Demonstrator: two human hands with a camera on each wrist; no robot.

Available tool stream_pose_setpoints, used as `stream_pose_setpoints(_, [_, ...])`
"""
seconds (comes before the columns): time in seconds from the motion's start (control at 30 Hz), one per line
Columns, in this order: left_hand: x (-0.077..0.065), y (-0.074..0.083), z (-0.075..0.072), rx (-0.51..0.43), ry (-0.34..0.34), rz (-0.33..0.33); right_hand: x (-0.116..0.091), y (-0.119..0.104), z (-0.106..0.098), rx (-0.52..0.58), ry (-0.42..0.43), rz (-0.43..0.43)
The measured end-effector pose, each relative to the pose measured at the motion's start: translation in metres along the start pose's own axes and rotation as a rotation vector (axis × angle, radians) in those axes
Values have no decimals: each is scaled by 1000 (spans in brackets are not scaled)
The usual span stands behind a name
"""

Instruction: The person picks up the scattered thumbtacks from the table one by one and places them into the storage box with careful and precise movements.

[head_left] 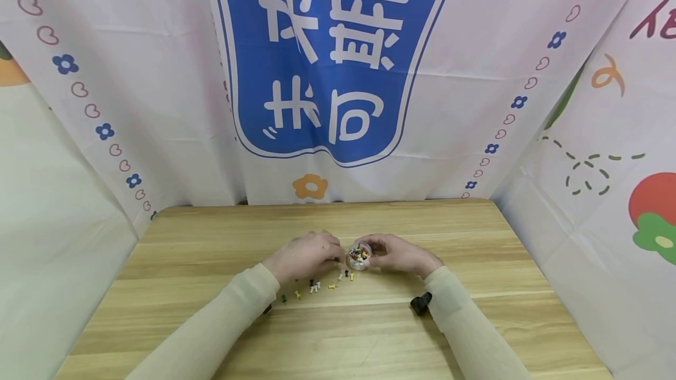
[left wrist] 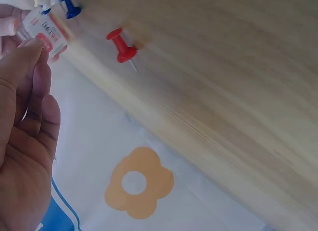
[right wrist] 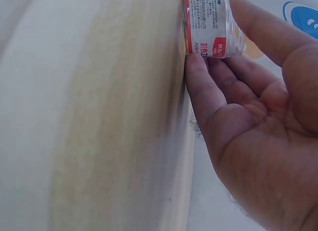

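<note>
- I see the right hand [head_left: 398, 254] clamped on the clear jar [right wrist: 211, 27] on the bench [head_left: 343, 339], little pins [head_left: 359, 254] inside.
- The left hand [head_left: 308, 254] has fingertips together beside it; I can't tell if they hold one.
- Loose pins [head_left: 331, 287] lie nearby.

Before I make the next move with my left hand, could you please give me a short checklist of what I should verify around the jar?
1. Right hand grips the jar: ok.
2. Jar upright on the table: ok.
3. Jar mouth uncovered: ok, pushpins show inside.
4. Left hand holding something: cannot tell, no view settles it.
5. Table free of loose things: not ok; a red pushpin and several others lie there.
</note>
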State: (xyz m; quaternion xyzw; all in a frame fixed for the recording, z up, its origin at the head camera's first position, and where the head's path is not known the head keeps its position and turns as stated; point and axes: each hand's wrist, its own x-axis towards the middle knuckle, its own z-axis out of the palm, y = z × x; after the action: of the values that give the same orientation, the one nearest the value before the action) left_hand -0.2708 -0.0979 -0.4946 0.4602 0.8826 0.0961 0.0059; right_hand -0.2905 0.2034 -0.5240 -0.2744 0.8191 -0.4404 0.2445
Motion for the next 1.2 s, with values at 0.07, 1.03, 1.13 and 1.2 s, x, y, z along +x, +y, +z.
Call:
stream_pose_setpoints(0.07, [1,0,-1,-20,14,-22,0,0,0,-3,2,4])
stream_pose_setpoints(1.03, [34,19,8,-106,113,-157,1,1,-1,-27,-10,-11])
stream_pose_setpoints(1.13, [34,17,9,-107,106,-158,1,0,-1,-33,-10,-16])
stream_pose_setpoints(1.2, [33,17,9,-110,112,-155,1,0,-1,-39,-8,-14])
